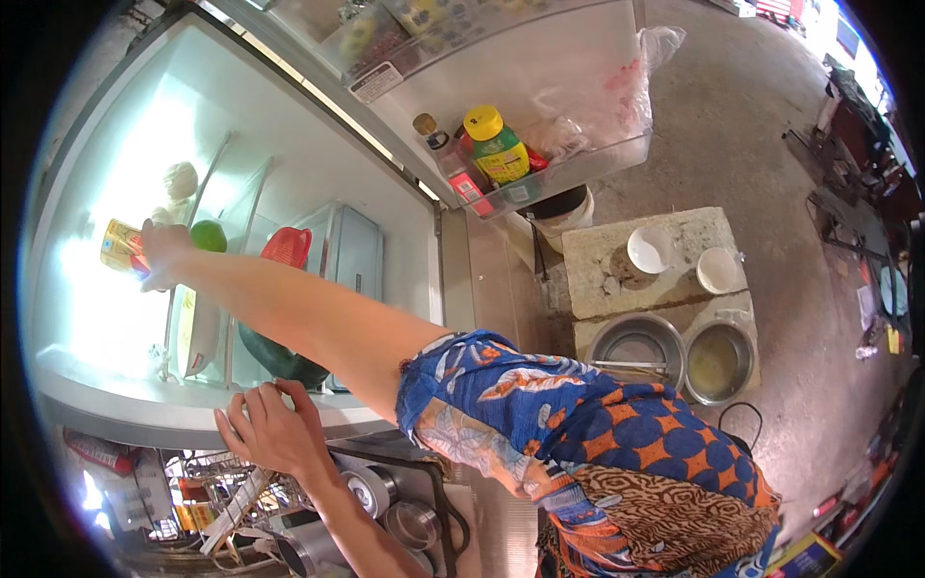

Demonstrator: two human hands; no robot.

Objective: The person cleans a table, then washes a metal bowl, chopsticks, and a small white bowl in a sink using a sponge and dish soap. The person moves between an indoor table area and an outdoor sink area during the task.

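One right hand (169, 252) is holding a yellow container (118, 245) inside a refrigerator (173, 412); the left hand (275, 435), loosely spread, is sitting near its edge.

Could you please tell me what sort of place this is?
Probably a household kitchen area: an open refrigerator, a yellow-capped bottle in its door bin, and a metal bowl outside.

Inside the white, lit refrigerator (145, 400), room is free above and below the yellow cylindrical can (119, 246) in the right hand (168, 252). A pale round bundle (179, 180) stands just above that hand, a round green fruit (208, 236) beside the wrist. A red plastic basket (286, 248) and a large dark-green rounded melon (273, 354) flank the forearm, narrowing passage.
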